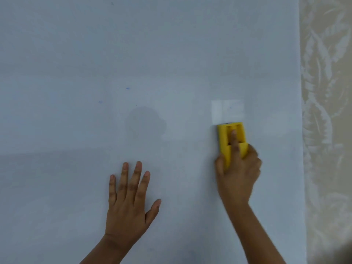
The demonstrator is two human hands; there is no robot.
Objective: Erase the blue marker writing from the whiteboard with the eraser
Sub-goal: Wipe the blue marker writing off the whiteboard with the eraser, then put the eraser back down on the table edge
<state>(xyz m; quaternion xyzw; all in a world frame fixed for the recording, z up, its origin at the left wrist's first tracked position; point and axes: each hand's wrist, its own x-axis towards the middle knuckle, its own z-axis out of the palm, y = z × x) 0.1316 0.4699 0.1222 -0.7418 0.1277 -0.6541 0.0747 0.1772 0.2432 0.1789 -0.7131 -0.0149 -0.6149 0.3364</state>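
- So the whiteboard (171, 54) fills pretty much the whole view, pale bluish-white and kinda glossy, with a bright rectangular reflection (227, 111) on it towards the right.
- Right hand (238, 168) is wrapped around a yellow eraser (231, 138), pressing it flat against the board. Index finger (233, 143) lies stretched along the recessed top of the eraser, thumb on its left edge, the other fingers curled round the right side. Definitely clamped on it.
- The eraser sits in the right part of the board, long side running up and down, top edge just under that bright reflection. The hand looks a bit blurry.
- Left hand (129, 202) is flat on the board, fingers spread apart and pointing up, thumb out to the right. Holding nothing, just palm down on the surface, well apart from the eraser hand.
- As for the blue marker, only small leftovers show: one blue speck (128, 88) left of centre, another speck (100, 102) a bit lower and further left, plus faint bluish smudging (22, 96) near the left edge.
- Off the board's right edge there's beige wallpaper (325, 92) with a pale leaf pattern.
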